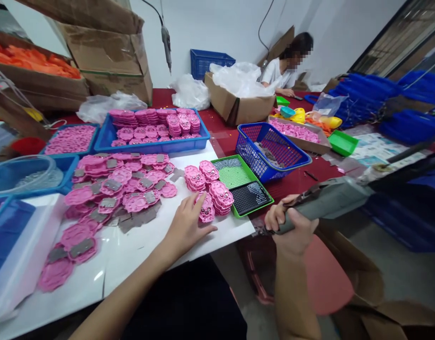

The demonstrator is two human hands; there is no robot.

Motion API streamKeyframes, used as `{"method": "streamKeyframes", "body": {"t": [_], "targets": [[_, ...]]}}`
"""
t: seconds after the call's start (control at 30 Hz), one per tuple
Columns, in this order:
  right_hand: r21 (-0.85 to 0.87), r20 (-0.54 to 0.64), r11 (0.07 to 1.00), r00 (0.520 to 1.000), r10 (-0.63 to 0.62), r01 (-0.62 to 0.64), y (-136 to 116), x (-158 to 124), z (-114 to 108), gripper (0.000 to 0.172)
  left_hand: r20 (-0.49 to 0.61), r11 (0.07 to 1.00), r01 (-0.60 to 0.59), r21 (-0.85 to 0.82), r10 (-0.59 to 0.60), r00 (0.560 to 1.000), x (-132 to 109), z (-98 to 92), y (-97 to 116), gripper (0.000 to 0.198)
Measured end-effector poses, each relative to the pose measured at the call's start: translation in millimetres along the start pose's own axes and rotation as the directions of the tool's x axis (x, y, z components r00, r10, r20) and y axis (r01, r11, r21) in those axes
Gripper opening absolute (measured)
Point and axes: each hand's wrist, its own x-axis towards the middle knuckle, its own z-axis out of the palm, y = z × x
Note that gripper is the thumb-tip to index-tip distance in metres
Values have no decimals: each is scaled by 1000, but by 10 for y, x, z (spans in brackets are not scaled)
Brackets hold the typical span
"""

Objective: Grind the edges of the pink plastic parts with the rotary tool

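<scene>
Pink pieces (207,212) look wavy-edged, their faces speckled, perhaps with metal.

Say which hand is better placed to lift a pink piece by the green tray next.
Probably the left hand: it is open and beside the pink pieces, while the right hand grips an electric screwdriver.

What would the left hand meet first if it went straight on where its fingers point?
Most likely the nearest pink plastic piece in front of the left hand; the fingertips may already touch it, though depth is unclear.
</scene>
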Motion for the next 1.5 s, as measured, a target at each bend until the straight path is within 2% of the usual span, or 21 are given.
{"method": "streamKeyframes", "body": {"t": [0.2, 0.37, 0.5, 0.67, 0.77, 0.87, 0.97, 1.03, 1.13, 1.23, 1.37, 1.5], "targets": [[-33, 17, 999, 1000, -13, 14, -54, 15, -138, 12, 21, 996, 72, -58, -71, 997, 79, -10, -2, 96], [-21, 36, 1000, 999, -11, 12, -50, 24, -225, 12, 80, 989, 130, -65, -125, 989, 118, -34, 17, 107], [-8, 41, 1000, 999, 7, -6, -33, 23, -235, 14, 77, 986, 161, -42, -158, 984, 157, -30, 22, 113], [-13, -16, 997, 997, -74, 74, -46, -15, -202, 18, 123, 973, 230, -33, -224, 967, 214, -89, 78, 116], [-16, -19, 998, 997, -68, 68, -80, -38, -183, 22, 96, 968, 245, -47, -240, 966, 104, -177, 146, 121], [-13, -34, 998, 997, -64, 63, -106, -48, -154, 22, 62, 964, 262, -41, -259, 964, -174, -258, 203, 127], [1, -29, 998, 997, -68, 68, -104, -63, -110, 20, 88, 943, 332, 9, -331, 939, -471, -287, 199, 128], [10, -4, 997, 997, -79, 79, -91, -87, -70, 20, 121, 927, 372, 54, -376, 919, -583, -278, 172, 126], [17, 58, 997, 996, -70, 69, -73, -132, 1, 21, 160, 926, 357, 122, -373, 914, -590, -235, 165, 124], [21, 93, 999, 995, -48, 46, -68, -154, 68, 23, 138, 917, 338, 211, -370, 919, -506, -173, 249, 127], [19, 62, 999, 997, -38, 37, -58, -135, 112, 27, 45, 855, 396, 334, -434, 900, -455, -94, 428, 131], [-6, 25, 1000, 999, -26, 26, -35, -103, 111, 31, -5, 795, 454, 403, -494, 869, -516, -86, 568, 133]]}}
